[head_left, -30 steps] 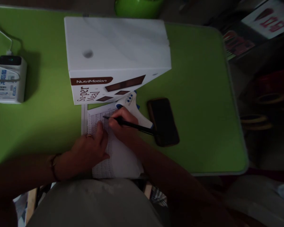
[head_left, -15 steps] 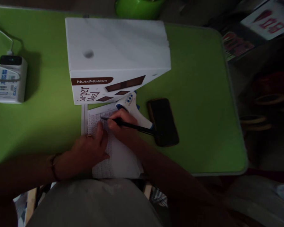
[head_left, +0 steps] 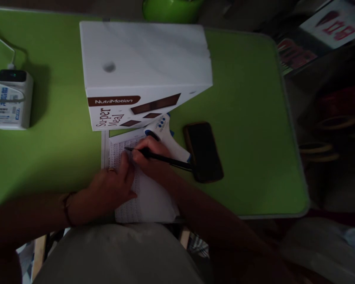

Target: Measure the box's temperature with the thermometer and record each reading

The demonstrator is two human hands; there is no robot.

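My right hand (head_left: 150, 156) is closed round a black pen (head_left: 168, 159), whose tip touches a sheet of paper (head_left: 154, 197) filled with rows of small writing on its left part. Flat on the same paper lies my left hand (head_left: 111, 187), fingers stretched out, thumb apart, a ring on one finger. Just beyond my right hand is a white and blue handheld thermometer (head_left: 173, 144), partly covered by the fingers. A dark phone (head_left: 205, 152) rests to the right, near the pen's back end.
A large white NutriMotion box (head_left: 148, 55) stands behind the paper on the green table (head_left: 254, 118). At the left is a white power bank (head_left: 13, 102) with cables plugged in. A green rounded object (head_left: 171, 10) sits beyond the far edge.
My right hand and the pen have shifted very slightly left on the paper. My left hand stays in place. The whole view has drifted a little.
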